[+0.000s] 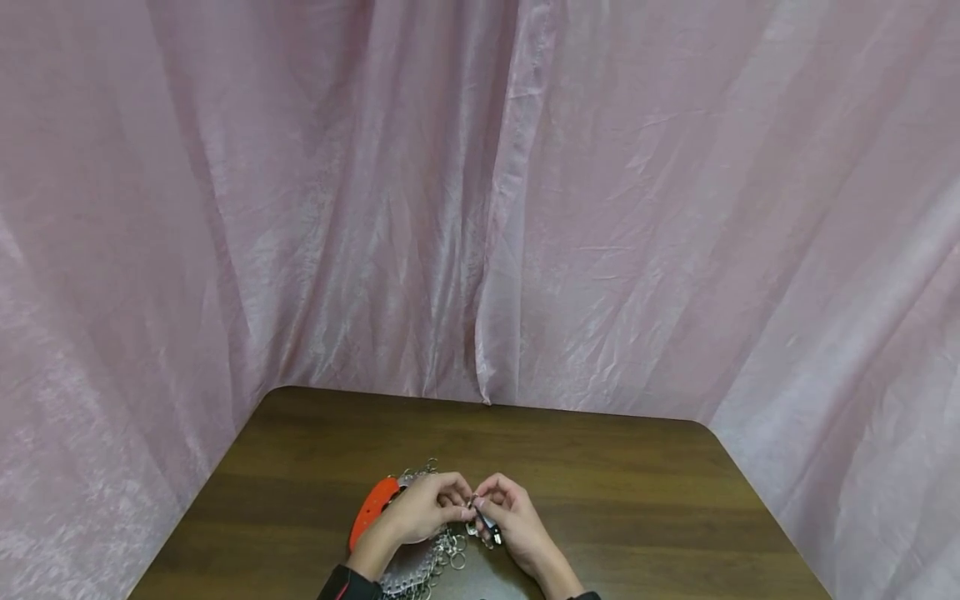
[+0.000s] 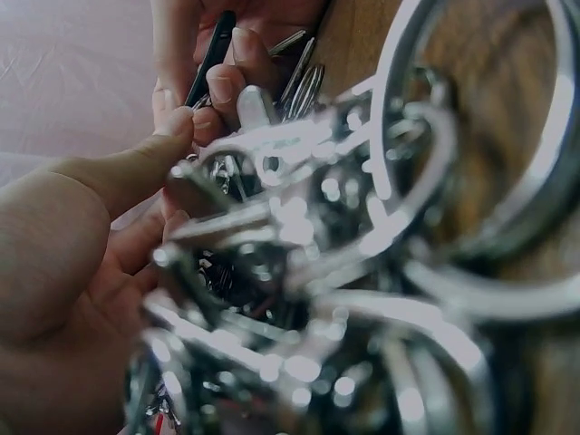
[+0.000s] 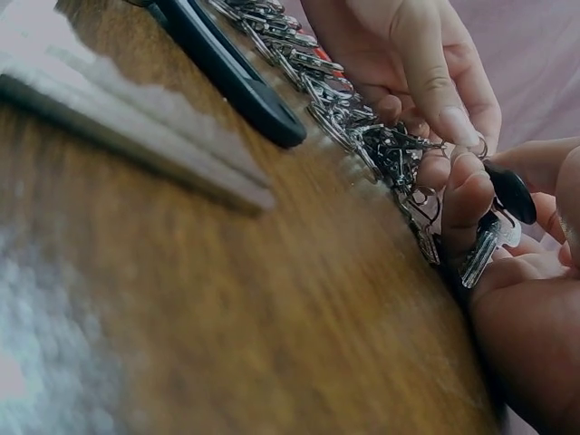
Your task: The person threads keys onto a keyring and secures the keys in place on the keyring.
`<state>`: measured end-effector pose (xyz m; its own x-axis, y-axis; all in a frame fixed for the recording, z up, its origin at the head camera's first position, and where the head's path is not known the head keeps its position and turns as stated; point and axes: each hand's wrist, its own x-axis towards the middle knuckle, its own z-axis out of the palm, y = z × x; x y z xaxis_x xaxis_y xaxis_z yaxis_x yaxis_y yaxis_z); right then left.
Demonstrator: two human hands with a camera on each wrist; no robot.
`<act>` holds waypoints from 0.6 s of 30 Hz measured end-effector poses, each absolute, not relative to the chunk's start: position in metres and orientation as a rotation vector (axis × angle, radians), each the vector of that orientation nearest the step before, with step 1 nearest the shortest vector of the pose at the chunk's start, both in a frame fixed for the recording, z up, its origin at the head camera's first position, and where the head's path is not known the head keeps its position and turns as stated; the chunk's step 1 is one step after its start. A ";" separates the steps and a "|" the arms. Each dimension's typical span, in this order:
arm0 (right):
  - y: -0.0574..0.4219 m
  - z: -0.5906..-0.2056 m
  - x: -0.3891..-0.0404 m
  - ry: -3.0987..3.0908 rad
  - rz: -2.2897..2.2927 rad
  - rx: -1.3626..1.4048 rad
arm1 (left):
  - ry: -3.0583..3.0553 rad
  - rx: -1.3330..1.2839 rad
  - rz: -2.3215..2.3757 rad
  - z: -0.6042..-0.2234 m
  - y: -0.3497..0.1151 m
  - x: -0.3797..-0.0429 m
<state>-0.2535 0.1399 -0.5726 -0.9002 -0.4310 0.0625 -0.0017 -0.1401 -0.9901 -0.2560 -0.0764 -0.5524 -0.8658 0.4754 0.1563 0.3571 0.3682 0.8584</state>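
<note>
at the table's near edge, left hand (image 1: 426, 508) pinches a ring of the chain mesh (image 1: 420, 567); right hand (image 1: 510, 517) grips small pliers (image 1: 489, 527). better to keep the ring steady and turn slowly.

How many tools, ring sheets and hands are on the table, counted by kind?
Orange-handled pliers: 1
Black-handled pliers: 1
Black small tool in the right hand: 1
Sheet of linked metal rings: 1
Hands: 2, left hand and right hand
Total: 6
</note>
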 end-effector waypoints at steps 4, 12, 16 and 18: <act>0.140 -0.571 -0.255 1.836 -2.121 -0.497 | 2.527 0.785 1.506 -0.552 -0.077 -0.259; 0.140 -0.568 -0.255 1.834 -2.121 -0.532 | 2.546 0.773 1.493 -0.550 -0.077 -0.259; 0.141 -0.571 -0.255 1.832 -2.115 -0.543 | 2.548 0.756 1.485 -0.550 -0.076 -0.258; 0.141 -0.573 -0.254 1.829 -2.109 -0.532 | 2.545 0.741 1.474 -0.551 -0.076 -0.256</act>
<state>-0.2537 0.1411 -0.5732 -0.8872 -0.4542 0.0816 -0.0166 -0.1454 -0.9892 -0.2564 -0.0758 -0.5510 -0.8750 0.4618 0.1455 0.3560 0.4101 0.8397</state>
